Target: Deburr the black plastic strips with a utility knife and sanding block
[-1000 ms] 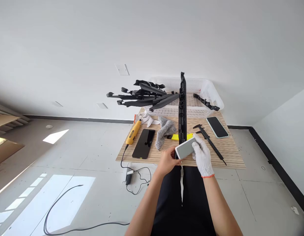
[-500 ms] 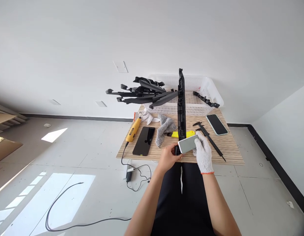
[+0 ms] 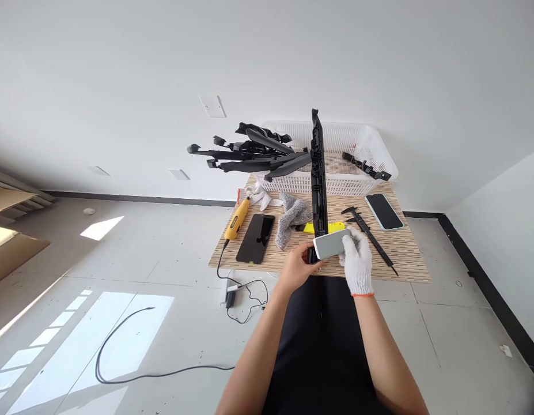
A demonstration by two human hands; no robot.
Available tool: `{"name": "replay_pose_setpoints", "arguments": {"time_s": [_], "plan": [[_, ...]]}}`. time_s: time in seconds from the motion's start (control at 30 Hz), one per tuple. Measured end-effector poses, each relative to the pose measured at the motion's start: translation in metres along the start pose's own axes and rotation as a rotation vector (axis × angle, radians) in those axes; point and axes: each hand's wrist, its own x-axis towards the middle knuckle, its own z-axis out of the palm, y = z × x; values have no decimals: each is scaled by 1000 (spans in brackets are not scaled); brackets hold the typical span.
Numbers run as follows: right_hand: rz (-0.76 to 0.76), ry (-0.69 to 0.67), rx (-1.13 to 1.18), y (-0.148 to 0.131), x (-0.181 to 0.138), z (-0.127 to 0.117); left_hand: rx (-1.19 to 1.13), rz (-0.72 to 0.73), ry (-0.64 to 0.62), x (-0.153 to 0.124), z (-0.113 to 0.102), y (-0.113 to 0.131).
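Observation:
My bare left hand is closed around the near end of a long black plastic trim strip, which stretches away over the table toward the basket. In my right hand, wearing a white knit glove with an orange cuff, is a flat rectangular block with a grey face and white edge. The block lies across the strip's near end, close to my left fingers; its underside is hidden. Behind the strip a yellow utility knife lies on the table, partly covered.
On the wooden table are a yellow corded tool, dark phone, grey cloth, white glove, black caliper and second phone. Several black strips overhang the white basket; another lies at its right.
The grey-faced block has tilted slightly, its face now seen at a flatter angle. Both hands keep their holds. The whole view has shifted a little.

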Motion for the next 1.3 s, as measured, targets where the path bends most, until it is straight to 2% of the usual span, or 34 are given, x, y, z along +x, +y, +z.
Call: {"name": "replay_pose_setpoints", "arguments": {"time_s": [0.03,0.1,0.17,0.23,0.3,0.37,0.43,0.53,0.57,0.7,0.73,0.83,0.87,0.97,1.0,1.1,1.13,1.23,1.3], "plan": [[-14,-14,7,0,0,0,4,6,-9,0,0,0],[-91,-153,-21,1,-1,-2,64,82,-17,0,-1,1],[-63,-244,-32,1,-1,-4,126,125,-7,0,-2,1],[55,-146,17,0,-1,-7,114,70,-14,1,-3,0],[75,-70,34,0,-1,-9,95,48,-32,1,-4,-1],[-7,-147,-6,-2,-2,-10,141,99,-38,1,-4,-2],[-16,-202,-27,-3,-2,-9,181,109,-28,0,-4,-2],[89,-26,67,-4,-1,-8,111,7,-52,-1,-5,1],[85,-10,79,-4,-1,-8,105,13,-55,-1,-5,1],[-12,-221,-9,-5,0,-9,196,130,-42,-1,-6,3],[12,-202,3,-5,1,-9,178,103,-53,-1,-6,3],[99,-29,83,-4,3,-10,100,13,-82,-1,-6,2],[82,-41,76,-4,4,-9,113,35,-83,0,-6,2],[9,-188,-3,-2,4,-8,200,127,-57,0,-6,3],[16,-175,9,-2,4,-8,192,111,-56,0,-6,4],[79,26,145,-3,6,-8,70,4,-63,0,-3,5],[89,38,162,-4,6,-8,35,-2,-60,-1,-2,6],[107,-119,78,-4,7,-9,53,57,-33,-2,-2,5],[111,-106,76,-4,7,-10,79,52,-44,-2,-3,5]]}}
